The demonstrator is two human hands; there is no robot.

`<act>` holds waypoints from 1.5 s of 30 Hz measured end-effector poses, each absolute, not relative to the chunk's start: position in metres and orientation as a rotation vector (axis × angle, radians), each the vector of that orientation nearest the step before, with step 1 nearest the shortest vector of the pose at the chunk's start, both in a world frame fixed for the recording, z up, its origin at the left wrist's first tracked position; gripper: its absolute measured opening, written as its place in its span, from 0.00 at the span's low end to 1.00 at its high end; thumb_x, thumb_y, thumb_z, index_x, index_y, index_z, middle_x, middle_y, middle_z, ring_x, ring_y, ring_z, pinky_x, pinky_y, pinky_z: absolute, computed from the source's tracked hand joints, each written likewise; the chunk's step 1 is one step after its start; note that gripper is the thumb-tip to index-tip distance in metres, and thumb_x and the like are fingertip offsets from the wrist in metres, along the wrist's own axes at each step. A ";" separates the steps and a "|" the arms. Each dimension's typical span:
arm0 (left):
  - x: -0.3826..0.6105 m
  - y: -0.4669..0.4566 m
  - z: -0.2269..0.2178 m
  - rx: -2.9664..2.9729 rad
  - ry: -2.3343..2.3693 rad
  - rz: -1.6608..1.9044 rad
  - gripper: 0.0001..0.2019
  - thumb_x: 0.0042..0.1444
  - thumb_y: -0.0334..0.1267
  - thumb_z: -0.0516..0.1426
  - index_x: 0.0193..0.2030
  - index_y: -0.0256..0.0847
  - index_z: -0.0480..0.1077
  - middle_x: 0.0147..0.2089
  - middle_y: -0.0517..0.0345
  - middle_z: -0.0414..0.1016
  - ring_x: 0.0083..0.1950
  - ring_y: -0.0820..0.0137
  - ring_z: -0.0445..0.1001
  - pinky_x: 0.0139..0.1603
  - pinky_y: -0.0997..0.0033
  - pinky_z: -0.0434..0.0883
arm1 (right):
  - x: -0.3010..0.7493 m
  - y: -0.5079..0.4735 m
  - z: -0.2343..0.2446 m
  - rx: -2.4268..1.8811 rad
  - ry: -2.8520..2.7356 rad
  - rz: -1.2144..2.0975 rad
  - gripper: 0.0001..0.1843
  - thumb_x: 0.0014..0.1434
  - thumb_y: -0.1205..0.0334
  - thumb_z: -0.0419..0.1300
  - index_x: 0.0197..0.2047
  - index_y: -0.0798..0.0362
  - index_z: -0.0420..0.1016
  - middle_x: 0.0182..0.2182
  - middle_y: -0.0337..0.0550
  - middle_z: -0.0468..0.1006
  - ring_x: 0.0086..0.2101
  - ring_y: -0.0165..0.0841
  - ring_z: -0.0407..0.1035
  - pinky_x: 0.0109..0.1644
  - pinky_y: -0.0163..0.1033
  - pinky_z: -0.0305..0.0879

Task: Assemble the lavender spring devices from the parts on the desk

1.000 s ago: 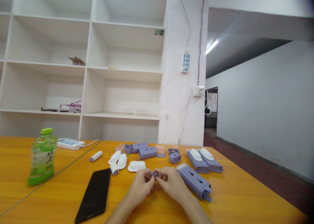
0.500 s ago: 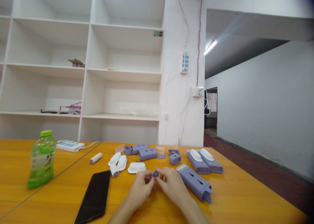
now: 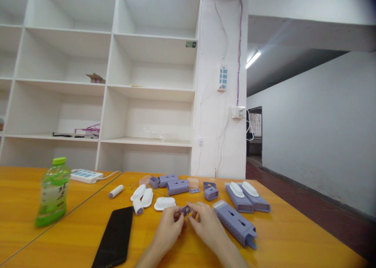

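Note:
A small purple plastic piece with cut-outs (image 3: 186,210) is pinched between my two hands, just above the table. My left hand (image 3: 170,223) grips its left side, and my right hand (image 3: 204,220) has thumb and fingers at its right side. Fingers cover parts of the piece. Right of my right hand lies a long purple case (image 3: 236,223) with keyhole-shaped slots and a tab at its near end. A white ribbed oval part (image 3: 164,203) rests just beyond my left hand. A short purple box (image 3: 210,193) sits farther back.
Two purple cases with white ovals on top (image 3: 241,199) lie at the right. A black phone (image 3: 114,236) and a green bottle (image 3: 53,193) stand to the left. White rollers (image 3: 116,191), springs and more purple cases (image 3: 178,187) lie behind; a power strip (image 3: 86,176) is farther left.
The purple piece has turned a little between my fingers, showing more of its cut-out face. The view has shifted slightly, and both hands stay in about the same place.

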State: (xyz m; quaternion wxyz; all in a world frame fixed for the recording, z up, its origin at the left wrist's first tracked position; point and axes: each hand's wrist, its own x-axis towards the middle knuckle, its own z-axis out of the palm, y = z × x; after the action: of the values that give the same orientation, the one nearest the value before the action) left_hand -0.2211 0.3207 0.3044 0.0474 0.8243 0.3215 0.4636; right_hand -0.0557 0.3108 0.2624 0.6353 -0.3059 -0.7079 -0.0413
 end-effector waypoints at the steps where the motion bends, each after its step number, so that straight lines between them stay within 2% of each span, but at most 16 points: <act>1: -0.221 0.321 0.304 2.510 0.990 1.419 0.15 0.59 0.45 0.54 0.35 0.35 0.75 0.22 0.61 0.71 0.17 0.74 0.63 0.18 0.76 0.57 | -0.057 0.312 0.262 -0.691 -1.613 -0.083 0.23 0.59 0.68 0.60 0.57 0.50 0.80 0.41 0.46 0.82 0.43 0.41 0.75 0.51 0.40 0.66; 6: -0.222 0.322 0.304 2.525 0.997 1.465 0.12 0.59 0.42 0.53 0.34 0.36 0.74 0.20 0.64 0.68 0.16 0.74 0.63 0.18 0.76 0.58 | -0.062 0.321 0.261 -0.670 -1.573 -0.024 0.21 0.59 0.65 0.61 0.56 0.55 0.79 0.42 0.48 0.82 0.45 0.42 0.74 0.54 0.42 0.66; 9: -0.223 0.319 0.304 2.557 0.975 1.511 0.12 0.59 0.38 0.53 0.43 0.36 0.75 0.21 0.64 0.69 0.18 0.72 0.65 0.21 0.76 0.60 | -0.061 0.328 0.260 -0.676 -1.544 0.006 0.19 0.58 0.64 0.62 0.53 0.55 0.80 0.40 0.48 0.83 0.42 0.43 0.75 0.51 0.43 0.67; 11: -0.224 0.316 0.304 2.582 0.957 1.536 0.16 0.60 0.37 0.53 0.53 0.37 0.72 0.23 0.64 0.71 0.20 0.70 0.67 0.24 0.74 0.63 | -0.059 0.331 0.260 -0.672 -1.540 0.025 0.16 0.58 0.62 0.63 0.49 0.54 0.81 0.36 0.45 0.82 0.39 0.42 0.75 0.46 0.42 0.68; 13: -0.225 0.312 0.303 2.610 0.946 1.560 0.19 0.61 0.38 0.54 0.58 0.39 0.70 0.25 0.63 0.73 0.24 0.68 0.69 0.27 0.73 0.65 | -0.056 0.332 0.260 -0.660 -1.542 0.038 0.13 0.58 0.60 0.63 0.46 0.52 0.81 0.33 0.43 0.81 0.36 0.41 0.75 0.43 0.40 0.68; 15: -0.225 0.309 0.303 2.645 0.946 1.579 0.17 0.61 0.38 0.55 0.56 0.41 0.73 0.28 0.60 0.76 0.28 0.66 0.72 0.32 0.71 0.67 | -0.055 0.331 0.260 -0.639 -1.548 0.045 0.11 0.58 0.60 0.63 0.45 0.52 0.80 0.32 0.42 0.81 0.36 0.39 0.74 0.41 0.38 0.67; 17: -0.226 0.308 0.302 2.681 0.957 1.585 0.13 0.60 0.38 0.56 0.47 0.41 0.78 0.31 0.56 0.78 0.33 0.64 0.73 0.37 0.69 0.68 | -0.055 0.330 0.260 -0.611 -1.563 0.049 0.09 0.58 0.61 0.62 0.43 0.52 0.79 0.32 0.40 0.80 0.35 0.37 0.74 0.40 0.37 0.66; 19: -0.225 0.310 0.303 2.709 0.976 1.582 0.12 0.59 0.38 0.56 0.42 0.40 0.80 0.34 0.52 0.80 0.37 0.61 0.75 0.41 0.67 0.68 | -0.054 0.328 0.260 -0.578 -1.589 0.052 0.08 0.58 0.63 0.62 0.42 0.51 0.78 0.32 0.39 0.80 0.34 0.35 0.73 0.39 0.36 0.65; 23: -0.224 0.309 0.304 2.752 0.997 1.550 0.15 0.60 0.39 0.55 0.46 0.39 0.82 0.41 0.48 0.83 0.43 0.57 0.76 0.45 0.64 0.69 | -0.053 0.325 0.261 -0.526 -1.613 0.044 0.10 0.55 0.68 0.62 0.41 0.51 0.78 0.33 0.38 0.77 0.34 0.34 0.71 0.40 0.35 0.64; 30: -0.221 0.300 0.305 2.750 0.946 1.472 0.14 0.62 0.43 0.56 0.34 0.39 0.81 0.31 0.54 0.80 0.32 0.65 0.73 0.35 0.70 0.66 | -0.050 0.316 0.263 -0.486 -1.605 0.036 0.13 0.53 0.71 0.60 0.41 0.49 0.77 0.40 0.39 0.75 0.35 0.32 0.70 0.41 0.35 0.65; 34: -0.219 0.307 0.304 2.667 0.928 1.437 0.16 0.63 0.44 0.54 0.34 0.37 0.77 0.26 0.59 0.74 0.22 0.71 0.69 0.25 0.74 0.63 | -0.050 0.317 0.265 -0.498 -1.607 0.055 0.14 0.52 0.71 0.62 0.43 0.49 0.77 0.37 0.38 0.78 0.33 0.32 0.71 0.38 0.34 0.64; 38: -0.217 0.312 0.306 2.601 0.897 1.417 0.15 0.63 0.45 0.54 0.33 0.37 0.74 0.23 0.63 0.69 0.19 0.73 0.68 0.21 0.76 0.61 | -0.050 0.319 0.266 -0.527 -1.601 0.062 0.13 0.55 0.64 0.64 0.45 0.49 0.78 0.31 0.36 0.78 0.31 0.33 0.70 0.35 0.35 0.62; 45: -0.217 0.308 0.309 2.575 0.877 1.437 0.13 0.62 0.42 0.54 0.31 0.38 0.72 0.22 0.64 0.67 0.20 0.72 0.69 0.22 0.76 0.63 | -0.050 0.317 0.263 -0.553 -1.571 0.067 0.14 0.59 0.52 0.65 0.42 0.52 0.82 0.30 0.40 0.79 0.32 0.36 0.70 0.37 0.38 0.61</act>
State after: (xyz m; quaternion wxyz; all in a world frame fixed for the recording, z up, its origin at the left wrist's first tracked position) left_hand -0.2165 0.3083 0.3094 0.0322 0.8365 0.2850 0.4668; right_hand -0.0498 0.3170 0.2627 0.6726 -0.2454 -0.6975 0.0298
